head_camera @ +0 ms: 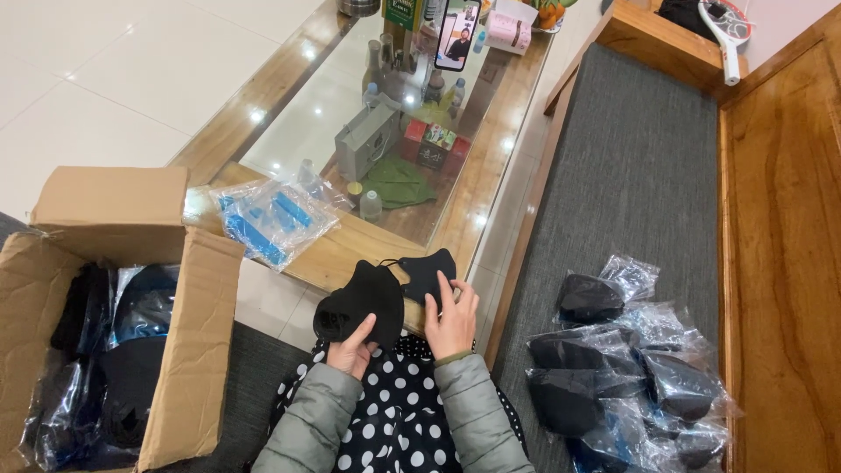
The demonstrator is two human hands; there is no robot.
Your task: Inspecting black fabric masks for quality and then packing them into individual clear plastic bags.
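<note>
**2 hands on black face masks at the edge of the glass-topped table**

Places here are told from the glass-topped table (289, 131), whose wooden rim runs up the middle of the view.

Far to its left stands an open cardboard box (114, 289), flaps up, filled with dark goods in clear wrapping. On the near left corner of the table lies a clear plastic bag of blue pieces (267, 219). Under the glass, toward the middle, sit a grey gift bag (366, 144), small red boxes (429, 144) and a green mask (396, 182). At the far end of the table a phone (457, 33) stands upright with its screen lit.

At the near edge of the table, just over a polka-dot lap (394, 412), the left hand (353, 350) curls its fingers and thumb around the lower part of a stack of black masks (363, 302) and holds it up. Just to the right, the right hand (453, 322) lies with fingers stretched nearly flat, fingertips pressing on a single black mask (427, 271) that rests on the table's rim; it grips nothing. The 2 masks touch or overlap where they meet.

Right of the table runs a grey cushioned bench (631, 175), and on its near end lies a heap of bagged black masks (622, 368) in clear wrappers. At the bench's far end a racket-shaped swatter (725, 31) rests on the wooden arm
</note>
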